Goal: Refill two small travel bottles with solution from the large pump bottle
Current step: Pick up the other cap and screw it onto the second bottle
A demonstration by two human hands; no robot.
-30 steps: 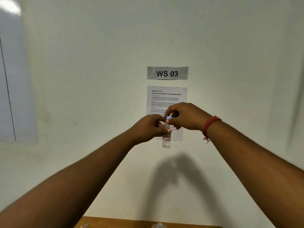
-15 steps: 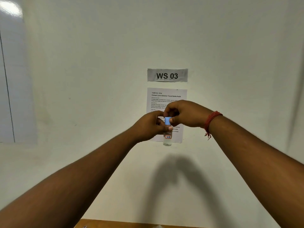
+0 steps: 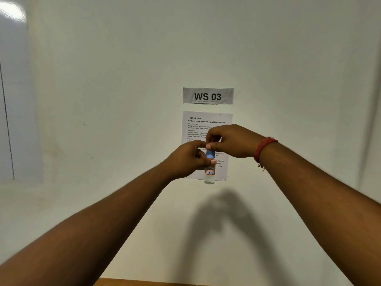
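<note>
- Against the picture a second ago, the blue cap (image 3: 210, 154) is plainly exposed between the fingers where it was mostly covered, and the right hand (image 3: 231, 141) has shifted its fingertips up onto the top of it.
- That reads as a twisting step on the cap; whether it is coming off before a fill or going back on after one, I cannot tell, since the liquid level in the clear body is hard to make out.
- The travel bottle (image 3: 209, 176) is held up in the air in front of the lower part of the task sheet (image 3: 206, 124), which hangs just below the WS 03 sign (image 3: 207, 96).
- Its long axis stands upright, cap up, base down, with the small "17B" label facing the camera.
- The left hand (image 3: 185, 159) has its grip clenched round the bottle's upper body; the right hand's grip pinches the cap.
- A strip of worktop (image 3: 132, 282) shows far below the sheet; the pump bottle is out of view.
</note>
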